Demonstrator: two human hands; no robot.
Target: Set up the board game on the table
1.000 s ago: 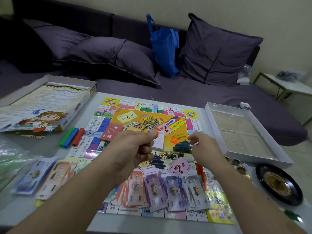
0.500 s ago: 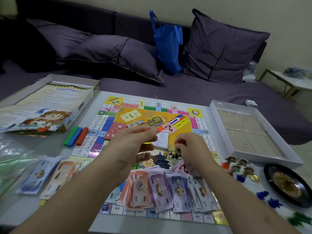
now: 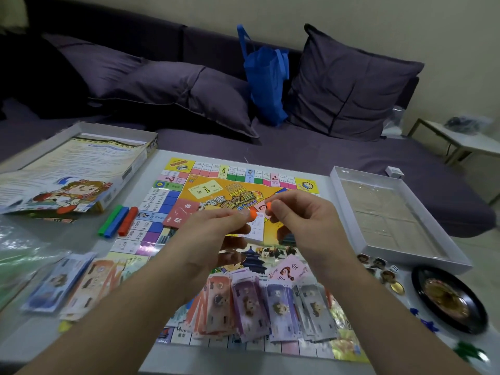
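Note:
The colourful game board (image 3: pixel 173 198) lies flat on the table. Above its middle, my left hand (image 3: pixel 213 234) pinches a small orange piece (image 3: pixel 252 214) at its fingertips. My right hand (image 3: pixel 300 220) pinches another small orange piece (image 3: pixel 268 206) right beside it, the two nearly touching. A white card stack (image 3: pixel 257 230) lies on the board under the hands. Fanned paper money (image 3: pixel 270 307) covers the board's near edge. A pink question-mark card (image 3: pixel 286 272) lies near my right wrist.
The box lid with rule sheet (image 3: pixel 67 174) sits at left, with green, blue and red sticks (image 3: pixel 119 221) beside it. More banknotes (image 3: pixel 62 282) lie near left. The empty box tray (image 3: pixel 392 220), character tokens (image 3: pixel 378 266) and a black roulette wheel (image 3: pixel 449 299) are at right.
My right hand picked up an orange piece from the board and rose to meet my left hand. Both hands now hold their orange pieces close together.

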